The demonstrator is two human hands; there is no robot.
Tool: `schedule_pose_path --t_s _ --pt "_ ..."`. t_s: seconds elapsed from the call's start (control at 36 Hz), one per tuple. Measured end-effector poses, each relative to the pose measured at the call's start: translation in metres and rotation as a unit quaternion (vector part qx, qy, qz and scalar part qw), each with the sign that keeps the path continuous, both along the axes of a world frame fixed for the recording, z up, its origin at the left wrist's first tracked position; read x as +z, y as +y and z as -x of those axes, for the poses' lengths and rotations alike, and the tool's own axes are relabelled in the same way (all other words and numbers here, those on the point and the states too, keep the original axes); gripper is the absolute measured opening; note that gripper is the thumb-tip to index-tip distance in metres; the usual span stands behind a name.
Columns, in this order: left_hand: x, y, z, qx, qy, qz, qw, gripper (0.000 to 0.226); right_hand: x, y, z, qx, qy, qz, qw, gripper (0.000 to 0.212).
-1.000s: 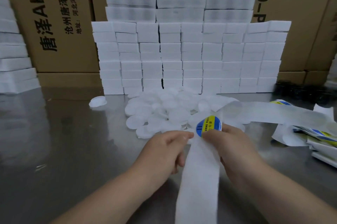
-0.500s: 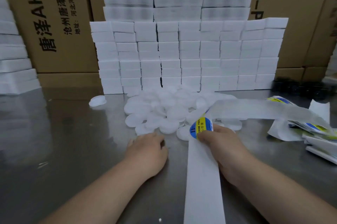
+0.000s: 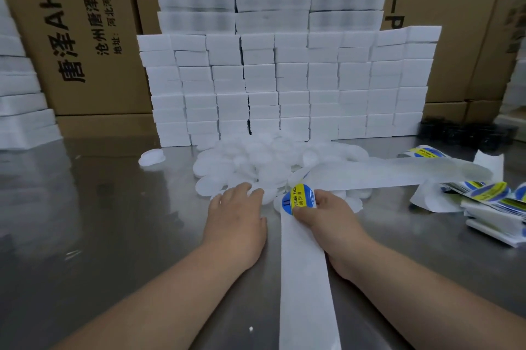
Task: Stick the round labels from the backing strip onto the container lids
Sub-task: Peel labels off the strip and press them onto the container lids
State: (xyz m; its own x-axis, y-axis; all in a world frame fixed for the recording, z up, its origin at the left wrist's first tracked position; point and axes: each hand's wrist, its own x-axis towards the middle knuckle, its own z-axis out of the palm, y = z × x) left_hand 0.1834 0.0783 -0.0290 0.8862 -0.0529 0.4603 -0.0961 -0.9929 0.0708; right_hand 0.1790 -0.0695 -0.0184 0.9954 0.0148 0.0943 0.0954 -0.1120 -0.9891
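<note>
Left hand now on the lid pile, right hand holding the peeled label at the strip's fold

Toward the bench's (image 3: pixel 85 235) left edge a single white lid (image 3: pixel 152 156) lies apart from the pile. The left hand (image 3: pixel 237 215), which rested short of the lids half a second ago, has reached forward, fingers loosely spread and laid flat on the near edge of the lid pile (image 3: pixel 256 167), gripping nothing visible. Just right of it, the right hand (image 3: pixel 327 221) pinches the blue-and-yellow round label (image 3: pixel 297 199) against the backing strip (image 3: pixel 306 278), which runs back to the bench's near edge. More labels (image 3: pixel 489 193) lie by the right edge.
</note>
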Motion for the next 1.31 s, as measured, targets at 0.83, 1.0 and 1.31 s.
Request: schedule_pose_path --t_s 0.83,1.0,1.31 --pt "0.009 -0.007 -0.018 0.009 -0.144 0.391 0.909 0.016 0.009 -0.011 -0.003 0.042 0.038 -0.155 0.986 0.012" --pt "0.015 -0.027 -0.01 -0.045 -0.123 0.511 0.85 0.013 0.006 -0.013 -0.001 0.054 0.034 -0.172 0.983 0.012" --pt "0.013 -0.04 0.0 -0.142 -0.052 0.285 0.947 0.035 0.009 -0.02 0.004 0.16 0.028 -0.228 0.96 0.033"
